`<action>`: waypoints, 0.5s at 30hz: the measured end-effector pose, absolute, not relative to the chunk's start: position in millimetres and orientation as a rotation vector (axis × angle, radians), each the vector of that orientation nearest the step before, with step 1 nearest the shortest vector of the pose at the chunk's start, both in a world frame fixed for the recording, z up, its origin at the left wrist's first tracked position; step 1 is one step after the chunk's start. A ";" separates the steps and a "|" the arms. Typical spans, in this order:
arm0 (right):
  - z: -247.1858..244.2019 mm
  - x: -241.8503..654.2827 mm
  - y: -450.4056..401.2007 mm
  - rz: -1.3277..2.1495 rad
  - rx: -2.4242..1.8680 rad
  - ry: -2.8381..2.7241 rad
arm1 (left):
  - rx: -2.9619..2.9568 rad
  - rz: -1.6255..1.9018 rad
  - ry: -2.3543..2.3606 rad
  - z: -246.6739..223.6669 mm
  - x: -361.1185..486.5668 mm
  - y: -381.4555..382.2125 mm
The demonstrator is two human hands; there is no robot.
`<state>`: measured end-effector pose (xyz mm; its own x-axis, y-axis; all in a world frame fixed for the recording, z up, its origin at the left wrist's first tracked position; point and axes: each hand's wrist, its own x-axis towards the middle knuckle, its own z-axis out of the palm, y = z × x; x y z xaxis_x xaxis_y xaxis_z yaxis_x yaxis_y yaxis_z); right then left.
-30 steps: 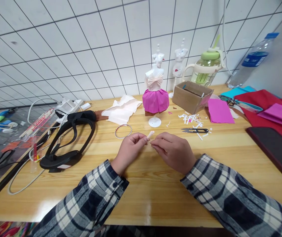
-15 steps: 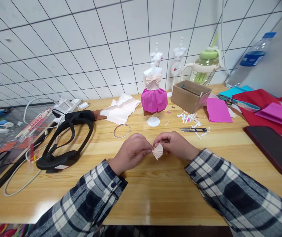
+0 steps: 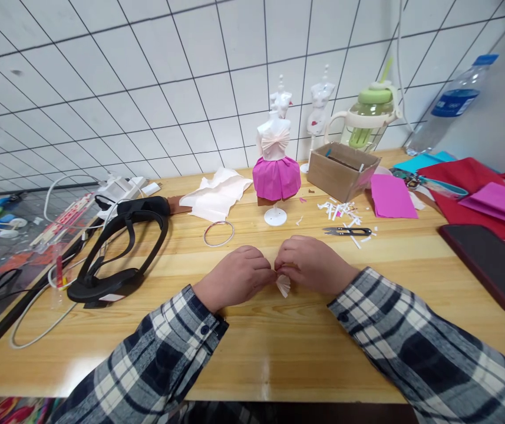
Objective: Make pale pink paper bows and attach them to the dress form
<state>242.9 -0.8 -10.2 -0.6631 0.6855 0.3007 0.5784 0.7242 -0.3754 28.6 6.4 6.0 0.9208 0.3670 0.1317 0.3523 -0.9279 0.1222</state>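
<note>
A small pleated pale pink paper fan [image 3: 283, 286] hangs below the fingertips of both hands, low over the table. My left hand [image 3: 238, 278] pinches its gathered top from the left. From the right, my right hand [image 3: 312, 263] pinches the same top edge, its fingers curled and touching the left fingertips. Behind the hands stands a mini dress form [image 3: 274, 141] with a pale pink pleated bow on its chest and a magenta skirt [image 3: 276, 178]. A thin ring [image 3: 218, 234] lies beyond my left hand. Black snips [image 3: 347, 231] lie beyond my right hand.
A black headset strap [image 3: 164, 235] and white cables are at the left. Pale paper [image 3: 217, 194], a cardboard box [image 3: 341, 172] and paper scraps [image 3: 340, 211] lie toward the back. At the right are magenta paper [image 3: 392, 196], red sheets, a phone [image 3: 491, 268] and a bottle [image 3: 453, 106].
Both hands have closed in over the paper fan, and the fan now sits slightly lower with less of it showing. The fingers of my right hand are more curled.
</note>
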 end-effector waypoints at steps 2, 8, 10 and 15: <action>-6.7 240.9 -3.4 0.202 -0.979 -2.533 | 2.959 0.247 0.576 3.6 28.8 6.7; 0.0 236.4 -11.1 -0.063 -1.028 -2.508 | 2.916 0.251 0.805 1.4 29.7 6.9; 1.3 233.0 -15.0 -0.122 -1.052 -2.489 | 2.879 0.260 0.906 0.7 30.5 6.1; 4.1 225.2 -22.7 -0.276 -1.104 -2.426 | 2.473 0.542 1.254 -2.1 34.3 4.1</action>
